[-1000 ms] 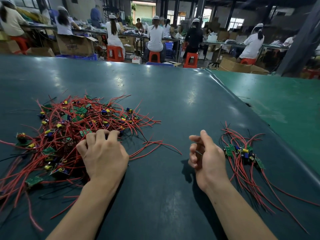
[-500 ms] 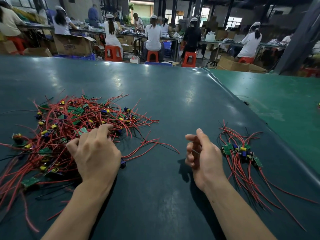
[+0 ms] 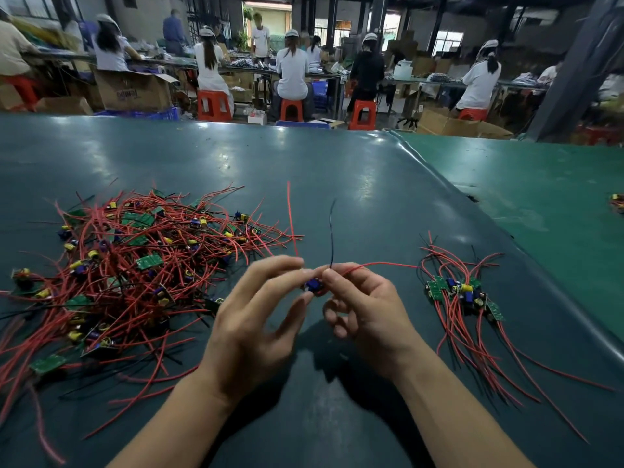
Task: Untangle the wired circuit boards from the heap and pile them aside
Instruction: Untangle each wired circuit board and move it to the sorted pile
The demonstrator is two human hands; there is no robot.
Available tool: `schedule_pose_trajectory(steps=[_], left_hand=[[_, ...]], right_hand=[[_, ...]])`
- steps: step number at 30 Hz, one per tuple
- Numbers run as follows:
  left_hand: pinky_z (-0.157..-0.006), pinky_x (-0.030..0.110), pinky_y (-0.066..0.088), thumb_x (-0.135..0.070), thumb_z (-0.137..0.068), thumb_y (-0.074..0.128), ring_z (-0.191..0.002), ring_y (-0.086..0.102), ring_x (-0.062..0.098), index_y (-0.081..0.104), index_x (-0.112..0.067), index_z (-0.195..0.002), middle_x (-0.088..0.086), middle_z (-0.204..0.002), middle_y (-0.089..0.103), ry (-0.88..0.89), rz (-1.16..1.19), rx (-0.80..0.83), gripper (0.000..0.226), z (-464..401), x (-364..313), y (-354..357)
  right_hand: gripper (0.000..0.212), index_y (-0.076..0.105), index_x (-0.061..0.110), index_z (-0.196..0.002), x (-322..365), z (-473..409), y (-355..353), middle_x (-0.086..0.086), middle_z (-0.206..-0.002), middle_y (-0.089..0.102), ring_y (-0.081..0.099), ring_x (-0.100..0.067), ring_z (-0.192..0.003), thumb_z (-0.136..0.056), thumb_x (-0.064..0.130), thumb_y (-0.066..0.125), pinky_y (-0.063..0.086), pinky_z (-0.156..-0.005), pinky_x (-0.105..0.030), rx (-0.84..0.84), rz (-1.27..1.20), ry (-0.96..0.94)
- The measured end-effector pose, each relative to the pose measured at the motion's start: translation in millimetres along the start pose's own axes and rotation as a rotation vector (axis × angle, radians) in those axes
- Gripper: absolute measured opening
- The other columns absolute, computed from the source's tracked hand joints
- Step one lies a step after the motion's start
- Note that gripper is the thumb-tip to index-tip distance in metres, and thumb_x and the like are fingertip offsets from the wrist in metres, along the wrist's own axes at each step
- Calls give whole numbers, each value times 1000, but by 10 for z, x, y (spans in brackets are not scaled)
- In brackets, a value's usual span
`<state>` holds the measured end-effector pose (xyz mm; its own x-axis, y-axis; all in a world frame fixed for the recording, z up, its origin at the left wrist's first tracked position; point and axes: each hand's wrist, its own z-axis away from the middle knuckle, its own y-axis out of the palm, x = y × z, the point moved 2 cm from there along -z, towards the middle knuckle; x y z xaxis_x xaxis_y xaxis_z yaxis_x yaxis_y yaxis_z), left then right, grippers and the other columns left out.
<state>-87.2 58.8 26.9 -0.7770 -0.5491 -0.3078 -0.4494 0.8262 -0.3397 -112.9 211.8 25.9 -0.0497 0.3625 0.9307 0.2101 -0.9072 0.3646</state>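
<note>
Head view: both hands' fingers pinch a board between heap and pile.

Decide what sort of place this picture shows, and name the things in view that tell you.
Most likely a factory assembly floor. A heap of wired circuit boards lies on a long green worktable, and capped workers sit on red stools along benches among cardboard boxes.

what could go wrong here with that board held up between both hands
The board is pinched only by fingertips of the left hand and right hand, so it might slip. Its red wire trails toward the sorted pile and may snag there, dragging boards out of place.
</note>
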Motion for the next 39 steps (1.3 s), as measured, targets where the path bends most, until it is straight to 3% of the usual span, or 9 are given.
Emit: schedule_pose_trajectory(steps=[2,4,8,11,15,19,24,27,39], left_hand=[[-87,28,49,-4,-81,73,-99,63,22,69,-4,-100,9,-103,63,-81,-26,-63,19,-11,23,-9],[-70,24,48,-15,-86,69,-77,61,14,68,-9,-85,0,-83,63,-237,10,-65,6,-6,37,7],[-52,24,46,-39,-89,57,-51,56,7,67,-23,-76,-10,-59,62,-659,214,52,22,23,68,69],[-52,15,47,-32,-88,67,-53,59,3,71,-19,-88,-11,-67,70,-722,422,28,14,-11,54,72],[-54,21,50,-20,-76,68,-53,59,13,67,-3,-91,2,-69,69,-848,693,-26,23,1,106,92],[-56,23,53,-20,-64,74,-55,64,18,63,-5,-86,6,-68,68,-1040,936,-106,29,13,158,114],[-67,26,58,-11,-55,92,-68,69,20,68,-12,-77,9,-75,71,-1017,926,-66,33,32,194,118],[-71,27,57,-25,-55,87,-71,67,20,72,-19,-74,10,-78,71,-986,898,15,24,52,173,123],[-62,27,52,-14,-64,84,-59,60,24,71,-13,-68,16,-66,65,-1033,944,37,14,22,136,123]], right_hand=[[17,68,14,-83,15,-15,-25,-9,-80,70,49,-13,-42,-72,26,72,34,-35,-18,-55,-4,-19],[12,70,18,-78,21,-6,-17,-8,-81,72,50,-13,-42,-71,28,73,34,-35,-18,-56,19,-25],[3,72,24,-71,18,22,15,-9,-79,71,50,-14,-43,-71,27,74,35,-36,-18,-5,50,-18],[8,71,20,-69,8,22,11,-11,-74,71,50,-16,-42,-69,26,76,37,-36,-20,6,118,-28],[22,69,16,-67,11,0,3,-12,-71,70,48,-14,-39,-60,33,80,36,-35,-19,-85,150,-48],[17,66,19,-67,21,-23,-29,-8,-67,67,47,-13,-39,-65,31,78,34,-35,-19,-155,112,-89],[12,72,12,-75,-27,-21,-10,-9,-70,68,50,-13,-41,-86,19,70,36,-35,-19,-128,87,31],[22,73,16,-66,-48,-14,-4,-5,-64,64,46,-11,-40,-88,18,69,34,-36,-18,-143,149,37],[33,76,14,-69,18,-74,-140,3,-60,61,39,-8,-36,-96,17,58,27,-35,-16,-324,174,-110]])
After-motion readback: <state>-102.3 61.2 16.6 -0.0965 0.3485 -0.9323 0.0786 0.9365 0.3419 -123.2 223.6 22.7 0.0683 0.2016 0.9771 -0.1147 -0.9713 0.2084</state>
